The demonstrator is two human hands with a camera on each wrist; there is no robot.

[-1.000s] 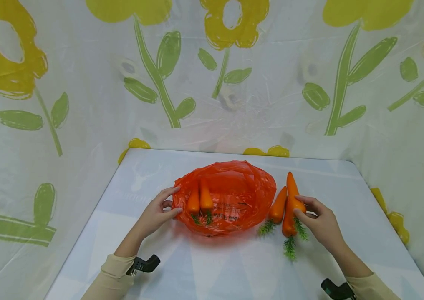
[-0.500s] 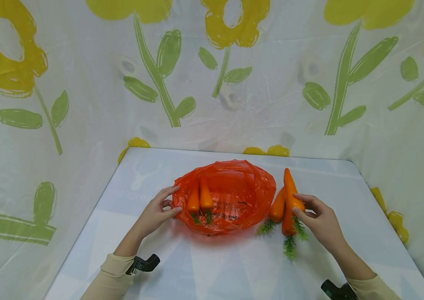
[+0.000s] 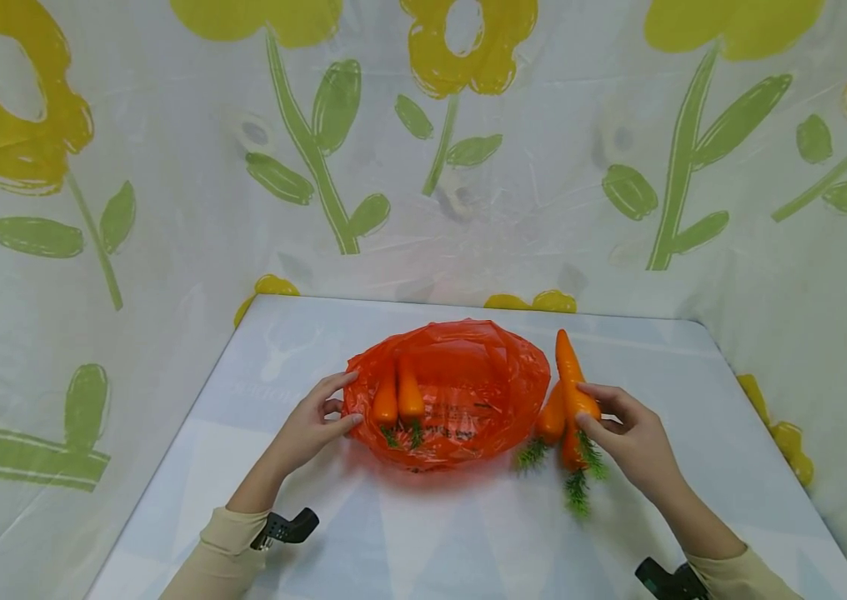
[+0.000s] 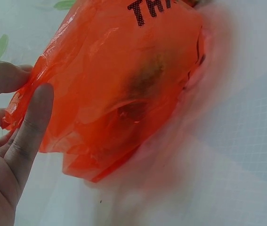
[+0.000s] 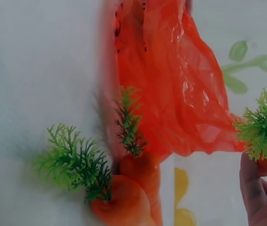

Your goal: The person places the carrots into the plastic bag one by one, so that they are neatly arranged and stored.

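A red plastic bag [image 3: 476, 375] lies with its mouth spread wide on the table. My left hand [image 3: 311, 427] pinches the bag's left rim; the left wrist view shows thumb and fingers on either side of the film. Two carrots [image 3: 410, 400] with green tops rest inside the bag. My right hand [image 3: 639, 442] grips a carrot [image 3: 568, 360] near its leafy end, tip pointing away, raised over the others. Beneath it, beside the bag, one carrot [image 3: 549, 425] and another carrot [image 3: 572, 452] lie on the table; in the right wrist view their leafy tops [image 5: 74, 162] show.
The pale table [image 3: 423, 542] carries a faint triangle pattern. Behind it and at its sides hangs a white curtain [image 3: 528, 225] printed with yellow flowers and green stems. A black wrist camera [image 3: 292, 527] sits on the left sleeve.
My right hand has lifted its carrot off the others and moved it slightly left, toward the bag. My left hand and the bag have stayed in place.
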